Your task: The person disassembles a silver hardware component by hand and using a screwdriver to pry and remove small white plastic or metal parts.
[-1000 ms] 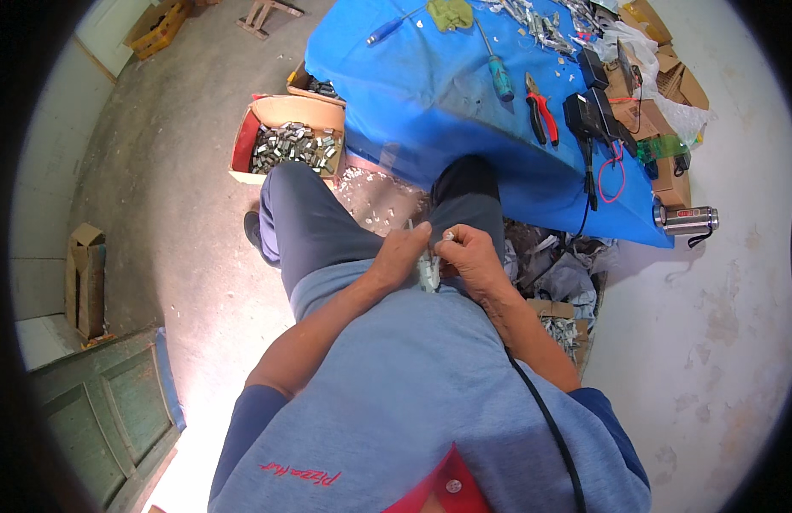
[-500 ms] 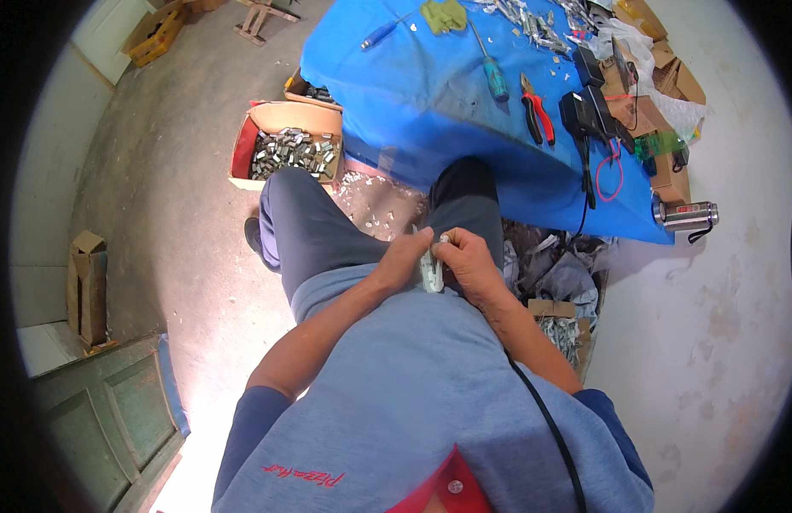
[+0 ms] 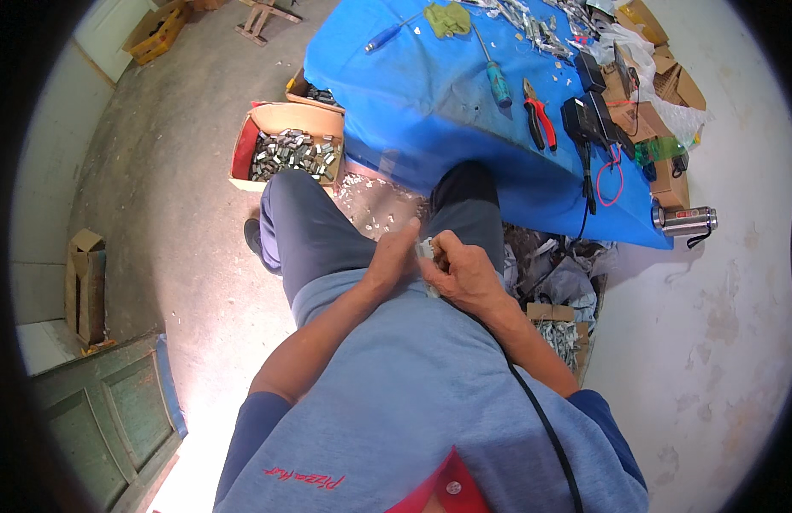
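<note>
Above my lap, close to my belly, my right hand [image 3: 466,272] has its fingers curled round a small whitish, silvery piece [image 3: 427,249]. Its exact kind is not clear, since the fingers cover much of it. A pale bit also shows below those fingers. My left hand [image 3: 393,258] is just beside the piece, thumb upward; its other fingers are turned away and slightly smeared, so whether it touches the piece is unclear.
Ahead, a blue-covered table [image 3: 413,111] bears red-handled pliers [image 3: 540,115], a teal-handled screwdriver [image 3: 497,83], a blue-handled screwdriver [image 3: 384,38], a green cloth [image 3: 447,19] and black adapters [image 3: 579,120]. A carton [image 3: 240,154] of small metal parts stands left. A steel flask [image 3: 688,221] is at right.
The long pale piece stood upright between both hands; now mostly my right hand covers it. My right hand has turned and closed further round it, while my left has shifted slightly left.
</note>
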Demonstrator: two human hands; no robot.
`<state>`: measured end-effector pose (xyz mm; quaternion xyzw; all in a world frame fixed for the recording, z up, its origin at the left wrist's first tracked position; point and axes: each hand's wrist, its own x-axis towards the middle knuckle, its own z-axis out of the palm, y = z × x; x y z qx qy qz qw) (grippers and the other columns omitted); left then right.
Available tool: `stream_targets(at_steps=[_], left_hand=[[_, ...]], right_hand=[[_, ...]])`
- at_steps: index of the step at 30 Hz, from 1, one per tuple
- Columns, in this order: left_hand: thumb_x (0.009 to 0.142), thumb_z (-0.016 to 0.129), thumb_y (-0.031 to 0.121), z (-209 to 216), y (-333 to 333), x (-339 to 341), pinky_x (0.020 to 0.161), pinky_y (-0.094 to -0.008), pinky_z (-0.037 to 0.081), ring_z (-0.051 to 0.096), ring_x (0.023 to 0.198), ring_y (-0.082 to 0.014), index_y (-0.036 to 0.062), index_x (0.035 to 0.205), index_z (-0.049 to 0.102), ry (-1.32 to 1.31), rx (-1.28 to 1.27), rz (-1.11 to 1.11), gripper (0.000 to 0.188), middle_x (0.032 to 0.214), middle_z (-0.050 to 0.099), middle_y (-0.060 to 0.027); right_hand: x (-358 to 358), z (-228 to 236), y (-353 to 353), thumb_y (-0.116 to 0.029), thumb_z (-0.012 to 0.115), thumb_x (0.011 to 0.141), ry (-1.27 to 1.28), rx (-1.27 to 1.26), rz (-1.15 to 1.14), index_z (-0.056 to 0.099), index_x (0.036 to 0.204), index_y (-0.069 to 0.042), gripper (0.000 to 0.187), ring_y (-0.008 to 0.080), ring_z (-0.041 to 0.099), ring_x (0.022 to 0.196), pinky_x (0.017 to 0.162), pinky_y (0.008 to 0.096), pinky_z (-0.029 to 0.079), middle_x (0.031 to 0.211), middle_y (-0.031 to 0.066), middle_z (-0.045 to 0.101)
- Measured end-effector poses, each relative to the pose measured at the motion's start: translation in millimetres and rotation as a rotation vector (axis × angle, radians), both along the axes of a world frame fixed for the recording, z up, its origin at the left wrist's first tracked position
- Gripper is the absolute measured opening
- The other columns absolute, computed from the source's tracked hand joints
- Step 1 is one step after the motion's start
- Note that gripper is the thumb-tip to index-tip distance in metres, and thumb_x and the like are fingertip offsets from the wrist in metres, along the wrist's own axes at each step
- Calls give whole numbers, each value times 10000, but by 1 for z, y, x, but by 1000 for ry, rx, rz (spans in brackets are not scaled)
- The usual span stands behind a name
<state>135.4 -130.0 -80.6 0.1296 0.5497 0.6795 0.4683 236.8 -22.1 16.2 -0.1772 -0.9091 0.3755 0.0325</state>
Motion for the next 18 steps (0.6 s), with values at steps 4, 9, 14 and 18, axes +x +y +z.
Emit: stream_targets(at_steps=[4,9,14,18], left_hand=[[996,427,428,-8,4,2,519,-343,361,426,588,-115,-19,726,547,168,-10,79,535,616,463,-9],[1003,414,409,1,0,5,520,-351,357,424,586,-120,-21,686,520,253,-6,100,544,580,425,-37],[1017,408,417,-13,-6,9,473,-273,314,390,549,-63,66,610,502,620,-2,321,545,576,443,27],[1019,405,400,-6,-20,10,459,-252,314,381,516,-56,87,624,507,301,26,264,513,569,443,37]], right_hand=[[-3,2,-2,-219,690,814,32,13,-12,532,833,-26,251,381,637,645,583,445,492,689,185,628],[0,1,-4,-193,690,809,57,-123,-105,537,842,-14,238,348,637,616,564,412,488,678,189,613],[5,-12,8,-188,594,919,168,-377,-345,515,870,-31,183,142,584,537,490,272,457,700,85,639],[25,-17,26,-192,544,972,239,-570,-504,482,940,-53,156,92,552,515,470,231,455,731,71,639]])
